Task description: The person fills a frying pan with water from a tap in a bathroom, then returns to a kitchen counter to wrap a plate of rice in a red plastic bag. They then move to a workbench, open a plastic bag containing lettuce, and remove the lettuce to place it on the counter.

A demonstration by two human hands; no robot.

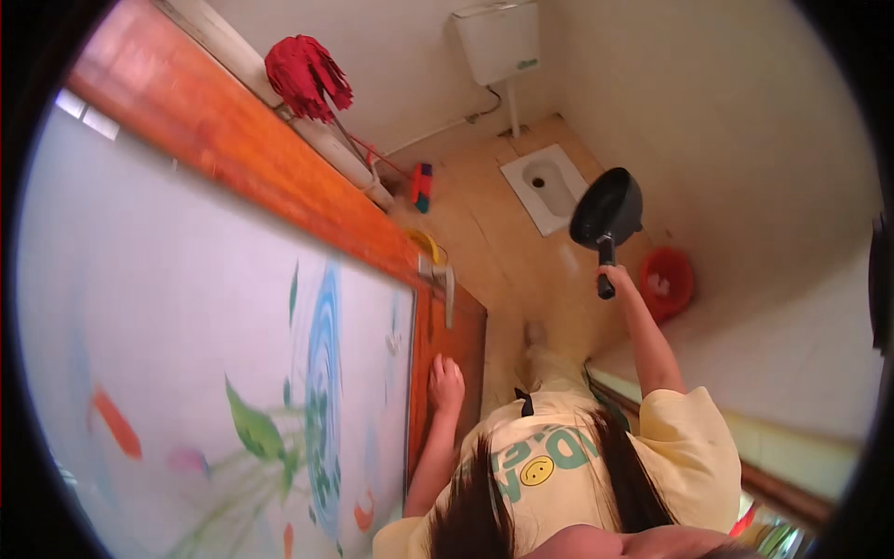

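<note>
A black deep frying pan [622, 207] hangs in the air ahead of me to the right. My right hand [612, 277] is closed round its handle, and the pan's inside faces partly toward me. On the left, my left hand [447, 380] rests against the brown wooden frame of a door [426, 349], its fingers loosely bent and apart from any small object. A metal lever handle [450, 296] sticks out from the door just beyond that hand. The door's large panel [223, 307] is pale, with painted leaves, fish and blue ripples.
Beyond the doorway a white squat toilet [521, 191] is set in the tan floor, under a wall cistern [500, 42]. A red bucket [667, 279] stands by the right wall. Behind the door are a red mop [305, 76], a broom head [422, 188] and something yellow [424, 244].
</note>
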